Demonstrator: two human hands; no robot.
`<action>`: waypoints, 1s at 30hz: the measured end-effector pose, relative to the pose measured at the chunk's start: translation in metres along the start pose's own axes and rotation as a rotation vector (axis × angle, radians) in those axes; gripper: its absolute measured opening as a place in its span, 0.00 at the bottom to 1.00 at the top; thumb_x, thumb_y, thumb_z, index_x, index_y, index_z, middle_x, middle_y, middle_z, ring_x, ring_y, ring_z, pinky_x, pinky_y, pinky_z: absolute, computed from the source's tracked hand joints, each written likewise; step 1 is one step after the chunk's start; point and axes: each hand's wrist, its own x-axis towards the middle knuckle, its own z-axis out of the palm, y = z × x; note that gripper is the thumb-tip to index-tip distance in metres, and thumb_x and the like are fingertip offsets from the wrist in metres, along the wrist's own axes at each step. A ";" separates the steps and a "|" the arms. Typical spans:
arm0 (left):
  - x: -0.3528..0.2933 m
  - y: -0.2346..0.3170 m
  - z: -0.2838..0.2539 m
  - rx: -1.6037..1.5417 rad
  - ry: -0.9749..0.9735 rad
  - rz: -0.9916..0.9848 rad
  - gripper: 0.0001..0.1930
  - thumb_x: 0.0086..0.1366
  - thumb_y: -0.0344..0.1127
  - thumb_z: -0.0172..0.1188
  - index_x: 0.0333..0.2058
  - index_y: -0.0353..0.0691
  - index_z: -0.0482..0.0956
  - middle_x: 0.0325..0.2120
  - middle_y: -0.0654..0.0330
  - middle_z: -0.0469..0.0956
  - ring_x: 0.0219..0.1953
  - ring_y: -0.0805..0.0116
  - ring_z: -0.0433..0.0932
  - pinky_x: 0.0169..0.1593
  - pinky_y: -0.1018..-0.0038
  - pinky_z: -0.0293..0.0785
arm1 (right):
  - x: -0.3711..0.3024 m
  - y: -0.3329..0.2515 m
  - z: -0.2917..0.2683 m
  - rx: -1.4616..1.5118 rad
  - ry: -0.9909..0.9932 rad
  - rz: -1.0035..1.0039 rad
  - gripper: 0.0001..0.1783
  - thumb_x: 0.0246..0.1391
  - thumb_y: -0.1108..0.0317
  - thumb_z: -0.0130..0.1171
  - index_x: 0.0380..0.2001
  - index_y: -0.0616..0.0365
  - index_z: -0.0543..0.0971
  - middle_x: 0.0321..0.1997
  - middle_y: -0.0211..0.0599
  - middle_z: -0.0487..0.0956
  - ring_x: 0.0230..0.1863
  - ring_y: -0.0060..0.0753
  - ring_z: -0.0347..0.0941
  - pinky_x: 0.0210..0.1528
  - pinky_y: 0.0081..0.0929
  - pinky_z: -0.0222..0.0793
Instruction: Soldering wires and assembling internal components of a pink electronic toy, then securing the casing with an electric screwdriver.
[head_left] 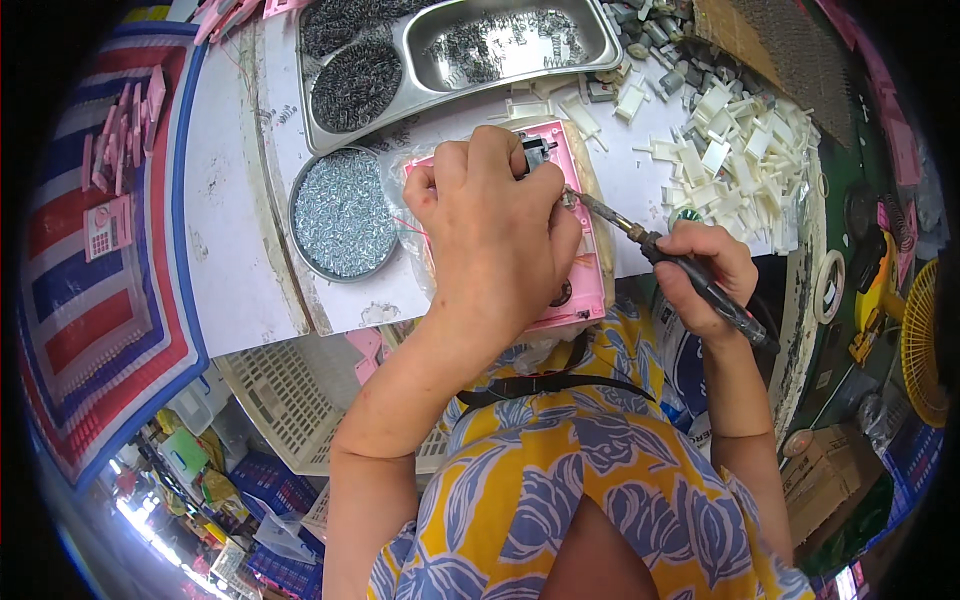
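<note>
My right hand (712, 275) holds a soldering iron (612, 217) like a pen, its black handle slanting down to the right. The iron's tip reaches small metal parts inside a pink plastic case (590, 270), close to my left fingertips. Over this case lies my left hand (500, 215), fingers curled and thumb bent inward. Whatever is between those fingers is hidden under the hand. A small black and silver part, perhaps a motor (537, 153), shows in the case just beyond the left fingers. Thin red wires run out at the case's left side.
Left of the case stands a round dish (345, 215) of small silvery screw-like pieces. Behind it, a metal tray (400, 125) holds dark springs. White plastic parts (720, 165) pile up at the right, beside a green roll (686, 215). A pale basket (290, 390) sits below the table edge.
</note>
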 end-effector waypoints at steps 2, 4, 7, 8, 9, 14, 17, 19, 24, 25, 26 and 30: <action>0.000 0.000 -0.001 -0.007 -0.006 -0.001 0.07 0.51 0.38 0.66 0.28 0.44 0.82 0.36 0.58 0.66 0.42 0.56 0.65 0.51 0.57 0.54 | 0.003 0.002 -0.002 -0.023 0.000 -0.097 0.12 0.48 0.74 0.72 0.38 0.63 0.83 0.30 0.37 0.83 0.25 0.22 0.74 0.28 0.20 0.66; 0.000 0.000 0.000 0.000 -0.005 0.009 0.07 0.50 0.37 0.67 0.28 0.44 0.82 0.38 0.58 0.68 0.44 0.55 0.65 0.50 0.56 0.54 | 0.003 0.003 -0.003 -0.023 0.012 -0.128 0.12 0.49 0.75 0.71 0.38 0.63 0.83 0.30 0.38 0.82 0.25 0.23 0.74 0.28 0.20 0.66; 0.000 0.000 0.000 -0.008 0.003 0.007 0.07 0.50 0.37 0.67 0.28 0.44 0.82 0.37 0.58 0.67 0.43 0.56 0.65 0.51 0.56 0.54 | -0.002 0.000 -0.007 0.003 0.045 -0.089 0.12 0.49 0.75 0.71 0.38 0.64 0.82 0.29 0.38 0.82 0.25 0.24 0.74 0.28 0.20 0.66; 0.000 0.000 -0.001 -0.014 0.007 0.004 0.07 0.51 0.37 0.66 0.28 0.44 0.82 0.36 0.58 0.66 0.42 0.56 0.65 0.51 0.57 0.54 | -0.001 -0.002 -0.008 0.009 0.053 -0.087 0.12 0.49 0.75 0.71 0.38 0.64 0.82 0.29 0.38 0.81 0.25 0.23 0.73 0.28 0.20 0.65; 0.000 0.000 -0.001 -0.015 0.001 0.001 0.07 0.51 0.37 0.66 0.28 0.44 0.82 0.36 0.58 0.66 0.42 0.56 0.65 0.51 0.57 0.54 | -0.001 -0.003 -0.008 0.014 0.062 -0.086 0.12 0.49 0.75 0.71 0.38 0.64 0.82 0.29 0.38 0.81 0.25 0.23 0.73 0.28 0.20 0.65; 0.001 0.000 -0.002 -0.012 -0.024 -0.007 0.07 0.51 0.37 0.67 0.29 0.44 0.83 0.36 0.59 0.67 0.42 0.56 0.66 0.51 0.57 0.54 | 0.000 -0.003 -0.009 0.016 0.082 -0.093 0.13 0.48 0.75 0.71 0.38 0.64 0.82 0.30 0.38 0.82 0.25 0.24 0.74 0.29 0.20 0.66; 0.000 -0.002 -0.001 -0.012 0.013 0.006 0.07 0.51 0.37 0.67 0.29 0.45 0.83 0.36 0.59 0.67 0.42 0.56 0.66 0.51 0.58 0.55 | 0.002 -0.004 -0.008 -0.009 0.042 -0.089 0.13 0.48 0.75 0.71 0.38 0.64 0.82 0.31 0.39 0.82 0.26 0.25 0.75 0.29 0.21 0.67; 0.000 -0.002 -0.001 0.001 0.002 0.014 0.06 0.51 0.37 0.67 0.29 0.45 0.83 0.36 0.59 0.67 0.42 0.56 0.66 0.50 0.58 0.55 | 0.005 -0.005 -0.006 -0.021 0.018 -0.098 0.13 0.48 0.75 0.71 0.38 0.63 0.82 0.31 0.39 0.83 0.26 0.25 0.76 0.29 0.21 0.68; 0.001 -0.001 -0.003 0.019 -0.024 0.018 0.06 0.52 0.37 0.67 0.29 0.45 0.82 0.35 0.59 0.67 0.42 0.56 0.66 0.49 0.58 0.55 | 0.009 -0.002 -0.003 -0.034 -0.038 -0.138 0.13 0.48 0.76 0.71 0.38 0.62 0.82 0.29 0.39 0.83 0.25 0.28 0.77 0.28 0.22 0.69; 0.002 -0.001 -0.003 0.023 -0.025 0.019 0.06 0.52 0.37 0.67 0.29 0.45 0.82 0.35 0.59 0.67 0.42 0.56 0.66 0.49 0.58 0.55 | 0.009 -0.002 -0.003 -0.033 -0.041 -0.127 0.13 0.48 0.76 0.72 0.38 0.62 0.82 0.29 0.39 0.83 0.24 0.28 0.77 0.28 0.22 0.69; 0.002 -0.001 -0.003 0.026 -0.027 0.020 0.06 0.52 0.37 0.67 0.29 0.45 0.82 0.35 0.59 0.67 0.42 0.56 0.66 0.49 0.57 0.55 | 0.009 -0.002 -0.002 -0.031 -0.045 -0.116 0.13 0.48 0.76 0.72 0.38 0.62 0.82 0.28 0.39 0.83 0.24 0.28 0.77 0.28 0.22 0.69; 0.003 -0.001 -0.004 0.036 -0.041 0.020 0.06 0.53 0.38 0.66 0.29 0.45 0.82 0.35 0.58 0.67 0.42 0.56 0.66 0.49 0.57 0.55 | 0.008 -0.003 -0.003 -0.047 -0.049 -0.110 0.13 0.47 0.76 0.72 0.38 0.62 0.82 0.29 0.38 0.83 0.24 0.28 0.78 0.28 0.22 0.69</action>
